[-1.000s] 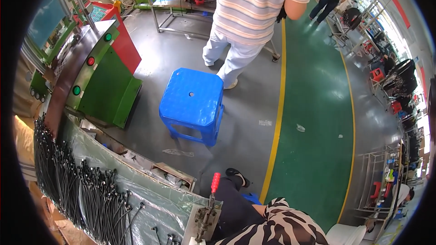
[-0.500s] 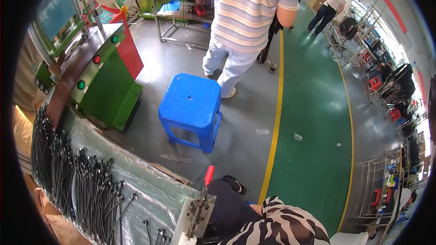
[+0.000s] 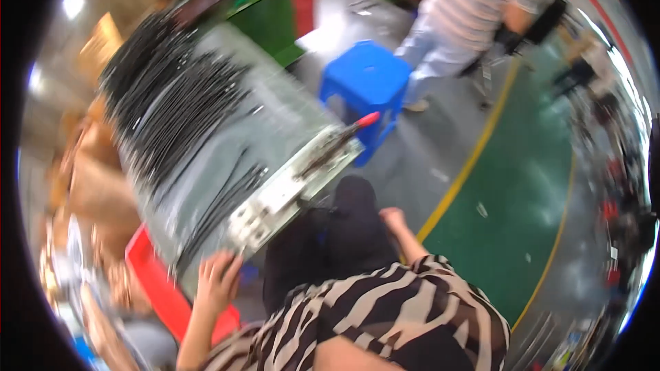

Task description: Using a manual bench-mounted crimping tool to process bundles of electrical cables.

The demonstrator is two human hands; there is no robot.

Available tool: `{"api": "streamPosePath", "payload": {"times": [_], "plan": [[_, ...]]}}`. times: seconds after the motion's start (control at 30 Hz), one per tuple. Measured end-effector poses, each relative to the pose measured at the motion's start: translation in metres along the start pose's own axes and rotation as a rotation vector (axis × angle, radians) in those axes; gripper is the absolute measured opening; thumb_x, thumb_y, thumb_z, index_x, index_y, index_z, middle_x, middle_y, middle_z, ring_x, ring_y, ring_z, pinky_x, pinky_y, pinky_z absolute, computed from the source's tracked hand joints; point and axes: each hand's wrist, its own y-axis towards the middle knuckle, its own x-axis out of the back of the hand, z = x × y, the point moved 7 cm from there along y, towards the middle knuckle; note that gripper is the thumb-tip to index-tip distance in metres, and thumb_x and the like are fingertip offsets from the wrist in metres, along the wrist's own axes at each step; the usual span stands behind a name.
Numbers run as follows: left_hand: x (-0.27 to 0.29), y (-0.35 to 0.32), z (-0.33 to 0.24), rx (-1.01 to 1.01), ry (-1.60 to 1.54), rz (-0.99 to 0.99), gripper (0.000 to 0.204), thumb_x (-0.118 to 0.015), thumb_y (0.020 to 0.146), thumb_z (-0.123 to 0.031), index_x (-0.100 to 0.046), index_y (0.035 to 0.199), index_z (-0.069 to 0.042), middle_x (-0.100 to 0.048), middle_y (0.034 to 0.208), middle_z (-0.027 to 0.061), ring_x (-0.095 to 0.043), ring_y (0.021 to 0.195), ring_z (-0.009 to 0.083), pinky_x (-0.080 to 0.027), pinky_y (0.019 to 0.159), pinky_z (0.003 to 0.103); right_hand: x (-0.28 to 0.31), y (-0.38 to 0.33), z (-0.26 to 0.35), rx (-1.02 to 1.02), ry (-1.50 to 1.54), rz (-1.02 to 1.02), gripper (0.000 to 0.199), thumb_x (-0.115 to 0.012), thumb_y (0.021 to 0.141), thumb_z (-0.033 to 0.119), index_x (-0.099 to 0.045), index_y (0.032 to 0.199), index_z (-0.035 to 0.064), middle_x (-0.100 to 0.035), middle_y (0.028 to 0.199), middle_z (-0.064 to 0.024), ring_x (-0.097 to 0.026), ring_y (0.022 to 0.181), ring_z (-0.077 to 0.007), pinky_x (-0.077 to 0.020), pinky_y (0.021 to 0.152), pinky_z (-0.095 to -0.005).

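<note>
My left hand [image 3: 218, 278] is at the near edge of the work table [image 3: 234, 48], beside a white block fixture [image 3: 258, 218]. Its fingers look slightly spread, and I see nothing held in them. A toggle clamp [image 3: 328, 148] with a red handle is mounted on the fixture's far end. Black cables [image 3: 185, 117] lie in thick bundles across the plastic-covered table, with several loose ones [image 3: 230, 196] close to the fixture. My right hand [image 3: 393, 218] is low beside my dark-trousered knee, away from the table. Motion blur hides how its fingers are held.
A blue stool [image 3: 371, 72] stands past the clamp, with a person [image 3: 474, 7] in a striped shirt behind it. A red bin [image 3: 155, 268] sits left of my left hand, near brown cartons [image 3: 103, 189]. A green machine [image 3: 265, 27] adjoins the table's far end.
My view has swung down and left, bringing both hands, the whole fixture and the red bin into sight. The stool and the striped-shirt person now appear farther right and higher.
</note>
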Motion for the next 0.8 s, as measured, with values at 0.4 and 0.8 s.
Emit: {"api": "streamPosePath", "payload": {"times": [0.4, 0.8], "plan": [[0.048, 0.002, 0.003, -0.081, -0.242, -0.353, 0.024, -0.072, 0.076, -0.01, -0.068, 0.099, -0.006, -0.066, 0.099, 0.0104, -0.064, 0.093, 0.0295, -0.052, 0.077, 0.04, 0.134, 0.0, 0.374, 0.404, 0.442, -0.419, 0.021, -0.053, 0.097, 0.015, -0.061, 0.112, 0.0032, -0.062, 0.099, -0.0037, -0.062, 0.084, -0.012, -0.0484, 0.073, -0.0249], [0.019, 0.2, 0.104, 0.133, -0.198, -0.393, 0.013, -0.065, 0.084, -0.01, -0.067, 0.096, -0.004, -0.063, 0.097, 0.0127, -0.062, 0.091, 0.032, -0.051, 0.079, 0.038, 0.06, 0.053, 0.451, 0.647, -0.103, -0.454, 0.036, -0.046, 0.1, 0.027, -0.059, 0.122, 0.0017, -0.048, 0.124, -0.0243, -0.044, 0.12, -0.0356, -0.0347, 0.102, -0.0432]]}}
